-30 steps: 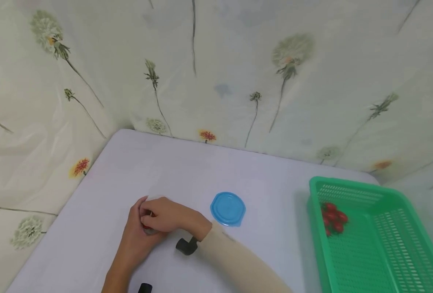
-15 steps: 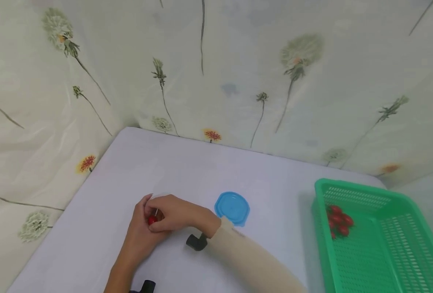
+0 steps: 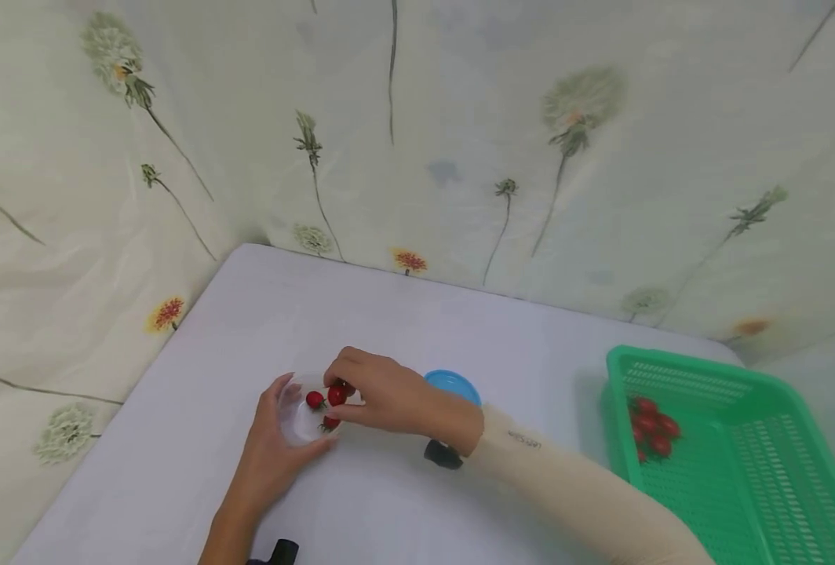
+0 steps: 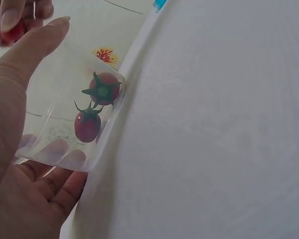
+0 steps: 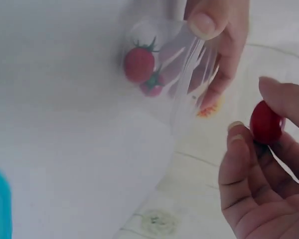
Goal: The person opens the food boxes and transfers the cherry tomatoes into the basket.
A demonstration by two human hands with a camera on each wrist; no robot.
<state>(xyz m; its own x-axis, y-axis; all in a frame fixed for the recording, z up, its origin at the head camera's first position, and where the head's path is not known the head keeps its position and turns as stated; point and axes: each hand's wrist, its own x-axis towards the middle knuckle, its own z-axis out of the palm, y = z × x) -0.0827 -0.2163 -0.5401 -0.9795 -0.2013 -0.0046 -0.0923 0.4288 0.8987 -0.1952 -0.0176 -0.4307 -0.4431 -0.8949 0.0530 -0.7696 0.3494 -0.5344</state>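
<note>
My left hand [image 3: 265,451] grips a clear plastic cup [image 3: 293,424] on the white table, its thumb and fingers curled round the wall. Inside lie two cherry tomatoes with green stalks, one cherry tomato [image 4: 87,125] beside another [image 4: 105,88]. Just above the cup's right rim, my right hand [image 3: 389,392] pinches a red cherry tomato [image 5: 267,123] between thumb and fingers. Another dark red patch shows by those fingers in the head view; I cannot tell whether it is a second tomato.
A blue lid [image 3: 455,383] lies on the table behind my right wrist, partly covered by it. At the right stands a green plastic basket [image 3: 624,447] with several cherry tomatoes [image 3: 649,426] along its left wall. A flower-printed sheet [image 3: 460,118] hangs behind the table.
My right hand has come out of the cup, moving right with a cherry tomato in its fingers. The cup's inside now shows. My left hand keeps its grip.
</note>
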